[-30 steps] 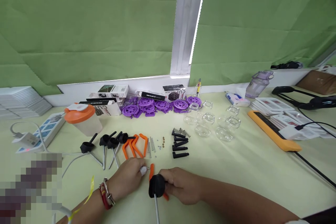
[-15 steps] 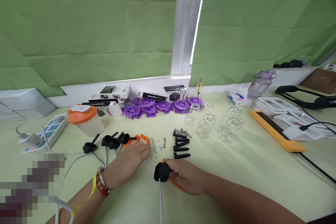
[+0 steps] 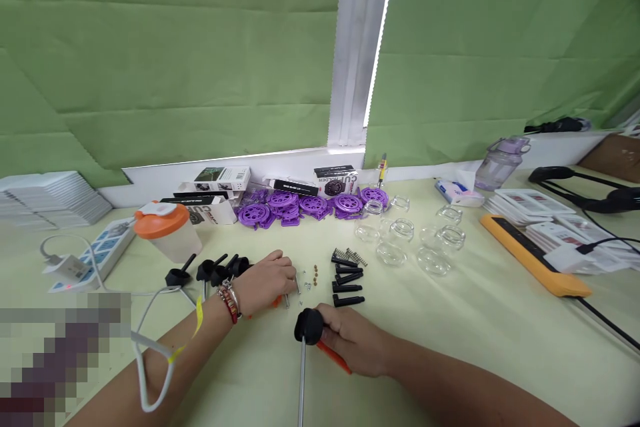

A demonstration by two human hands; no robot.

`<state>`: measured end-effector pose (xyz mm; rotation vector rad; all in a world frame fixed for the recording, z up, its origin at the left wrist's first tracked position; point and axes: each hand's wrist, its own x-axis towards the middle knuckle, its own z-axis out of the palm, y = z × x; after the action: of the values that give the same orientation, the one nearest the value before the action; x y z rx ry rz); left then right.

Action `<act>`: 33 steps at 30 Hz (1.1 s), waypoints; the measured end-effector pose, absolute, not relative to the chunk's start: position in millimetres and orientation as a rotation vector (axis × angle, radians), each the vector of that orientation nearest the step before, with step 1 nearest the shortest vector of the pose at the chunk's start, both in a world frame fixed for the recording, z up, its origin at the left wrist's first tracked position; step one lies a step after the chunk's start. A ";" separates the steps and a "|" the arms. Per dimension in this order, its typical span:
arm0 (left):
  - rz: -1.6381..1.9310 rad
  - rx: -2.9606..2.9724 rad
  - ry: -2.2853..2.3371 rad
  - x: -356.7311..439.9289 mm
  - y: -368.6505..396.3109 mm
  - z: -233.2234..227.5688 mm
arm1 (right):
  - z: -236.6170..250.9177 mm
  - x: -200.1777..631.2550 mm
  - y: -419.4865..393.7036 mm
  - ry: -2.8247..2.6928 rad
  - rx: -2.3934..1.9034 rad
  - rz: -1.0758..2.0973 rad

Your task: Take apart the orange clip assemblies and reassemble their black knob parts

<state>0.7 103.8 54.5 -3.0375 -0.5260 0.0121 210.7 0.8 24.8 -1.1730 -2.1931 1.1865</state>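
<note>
Over the small metal pins (image 3: 299, 283), my left hand (image 3: 265, 285) bends its fingers down and together. Its fingertips are mostly hidden, so what they pinch cannot be made out. Orange plastic parts (image 3: 276, 303) show partly beneath that hand. My right hand (image 3: 357, 340) is closed around a black cup-shaped part (image 3: 309, 326) fitted with a long metal rod (image 3: 302, 380), which points towards me. An orange lever (image 3: 334, 356) sticks out under the same hand. Similar black cup-shaped parts with stems (image 3: 220, 273) lie left of my left hand.
Tiny brass pieces (image 3: 315, 275), black handles (image 3: 349, 288) and springs (image 3: 350, 255) lie mid-table. Behind are purple discs (image 3: 313, 205) and boxes (image 3: 220, 177). Glass jars (image 3: 400, 230) stand right of centre. An orange-lidded cup (image 3: 165, 230) and a white cable loop (image 3: 145, 373) are left.
My left hand has moved to the right and now covers more of the pins and orange parts. My right hand keeps hold of the black part and rod, nearly unmoved.
</note>
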 end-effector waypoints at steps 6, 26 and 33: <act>-0.033 -3.007 -0.614 -1.9 101.7 47.6 | 25.3 208.5 -1.0 -2.141 -1.125 1.217; -0.857 -3.079 -2.068 -55.3 1.0 48.7 | 31.4 176.5 -8.3 -2.153 -1.128 1.208; -0.770 -3.165 -1.848 -60.2 -19.8 45.9 | 34.2 142.9 -3.6 -2.213 -1.038 1.088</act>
<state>-60.2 -19.8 45.9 -3.1647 -1.8477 -0.7699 142.9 -3.6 34.2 -1.0376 -2.2134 1.0878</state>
